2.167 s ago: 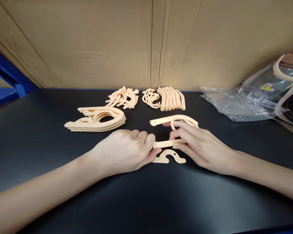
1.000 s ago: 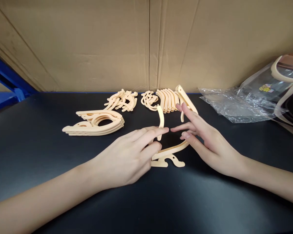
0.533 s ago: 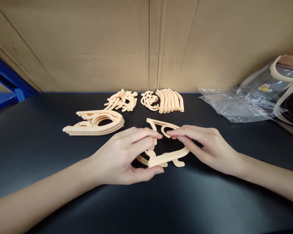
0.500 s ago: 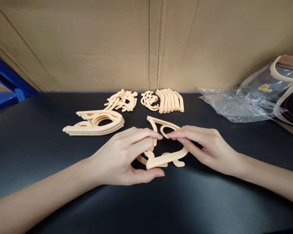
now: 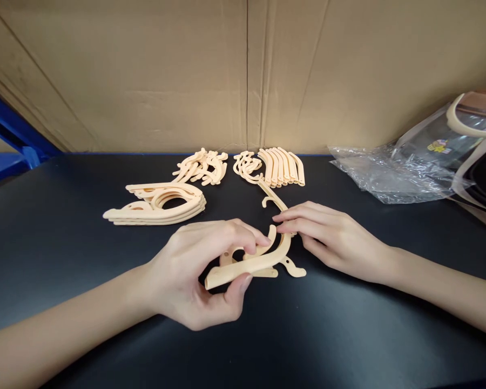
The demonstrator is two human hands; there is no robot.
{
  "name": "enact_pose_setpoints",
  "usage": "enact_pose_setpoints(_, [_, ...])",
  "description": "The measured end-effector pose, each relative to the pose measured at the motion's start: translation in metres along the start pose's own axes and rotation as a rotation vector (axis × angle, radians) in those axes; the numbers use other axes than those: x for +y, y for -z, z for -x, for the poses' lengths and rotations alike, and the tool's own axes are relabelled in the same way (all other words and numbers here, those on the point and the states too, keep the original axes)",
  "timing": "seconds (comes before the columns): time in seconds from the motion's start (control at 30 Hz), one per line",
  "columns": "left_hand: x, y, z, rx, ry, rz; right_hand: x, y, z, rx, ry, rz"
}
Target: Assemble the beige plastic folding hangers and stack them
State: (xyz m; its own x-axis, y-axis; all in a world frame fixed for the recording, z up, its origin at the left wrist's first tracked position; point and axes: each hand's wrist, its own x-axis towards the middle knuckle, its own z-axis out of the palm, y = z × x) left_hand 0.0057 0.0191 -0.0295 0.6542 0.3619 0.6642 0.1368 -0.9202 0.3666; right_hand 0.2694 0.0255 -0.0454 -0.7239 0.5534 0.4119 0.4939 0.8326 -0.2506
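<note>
A beige plastic folding clothes hanger [image 5: 251, 266] lies between my hands, unfolded at an angle. My left hand [image 5: 204, 275] grips its near arm, thumb below and fingers above. Around the hanger's bend close the fingertips of my right hand [image 5: 332, 237], which partly cover the joint. The far arm [image 5: 273, 194] points away toward the back piles, with a small hook on its left side. Loose beige pieces lie beneath the hanger, among them a curved piece [image 5: 295, 268] with a hole in it.
A stack of folded hangers [image 5: 162, 216] sits on the black table [image 5: 243, 346] at left. Behind are a pile of small parts [image 5: 204, 166], several hooks [image 5: 247, 165] and a row of hanger arms [image 5: 281, 166]. Clear plastic bags [image 5: 405, 173] lie at right, before a cardboard wall [image 5: 186, 75].
The hanger's far arm has swung away from me and now reaches the back piles. My left hand has moved slightly left and nearer with the near arm; my right hand's fingers have shifted at the bend.
</note>
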Motion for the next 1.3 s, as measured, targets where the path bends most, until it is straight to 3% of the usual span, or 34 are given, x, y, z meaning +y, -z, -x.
enact_pose_setpoints(0.27, [0.003, 0.001, -0.002, 0.076, -0.027, -0.002, 0.002, -0.002, 0.000, 0.043, 0.055, 0.026])
enact_pose_setpoints(0.53, [-0.001, 0.005, 0.000, 0.056, 0.004, -0.125, 0.000, -0.002, 0.000, 0.056, 0.094, 0.032])
enact_pose_setpoints(0.73, [-0.013, 0.013, 0.000, -0.066, -0.151, -0.399, 0.002, 0.001, 0.000, 0.105, 0.145, 0.081])
enact_pose_setpoints(0.93, [-0.013, 0.015, -0.001, -0.119, -0.186, -0.369, 0.003, 0.007, 0.001, 0.128, 0.224, 0.260])
enact_pose_setpoints(1.07, [-0.013, 0.013, 0.001, -0.195, -0.247, -0.501, 0.002, 0.012, 0.001, 0.166, 0.269, 0.331])
enact_pose_setpoints(1.2, [-0.017, 0.012, 0.000, -0.260, -0.198, -0.748, -0.003, 0.014, 0.001, 0.187, 0.307, 0.366])
enact_pose_setpoints(1.3, [-0.021, 0.010, 0.002, -0.220, -0.134, -0.735, -0.008, 0.012, 0.001, 0.136, 0.326, 0.347])
